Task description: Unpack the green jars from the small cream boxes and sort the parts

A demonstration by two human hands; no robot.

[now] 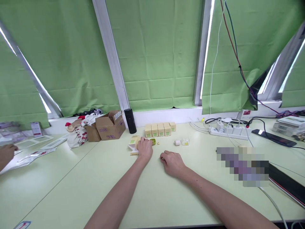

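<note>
My left hand (pixel 145 148) rests on the pale green table (pixel 78 187), its fingers closed over a small beige carton (pixel 133 142) with a green label and a small green piece (pixel 153 142) beside it. My right hand (pixel 172 162) lies knuckles up a little to the right, fingers curled, holding nothing that shows. Behind both hands stands a row of several small beige boxes (pixel 159 129) with green labels. A small white object (pixel 177 142) and a clear plastic piece (pixel 185 142) lie to the right of the row.
A black cylinder (pixel 130 121), brown cardboard boxes (pixel 110 125) and a patterned bag (pixel 77 135) sit at the back left. A power strip (pixel 228 132) with cables and a black phone (pixel 274 137) lie at the right. Another person's hand (pixel 6 154) shows at the far left.
</note>
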